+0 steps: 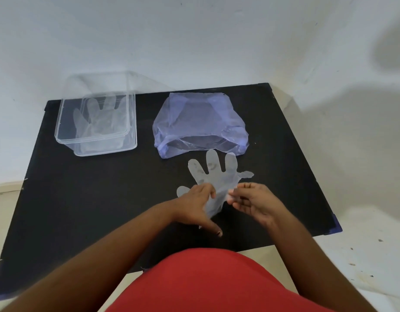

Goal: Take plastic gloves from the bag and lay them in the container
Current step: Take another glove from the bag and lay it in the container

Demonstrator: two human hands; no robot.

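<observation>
A clear plastic glove lies flat on the black table, fingers pointing away from me, just in front of the pale blue plastic bag. My left hand pinches the glove's cuff on its left side. My right hand holds the cuff's right edge between thumb and fingertips. The bag's mouth faces me and looks open. At the far left stands the clear rectangular container, and at least one glove lies inside it.
The black table stands against a white wall. Its right edge runs close to my right hand. Pale floor shows at the lower right. My red clothing fills the bottom of the view.
</observation>
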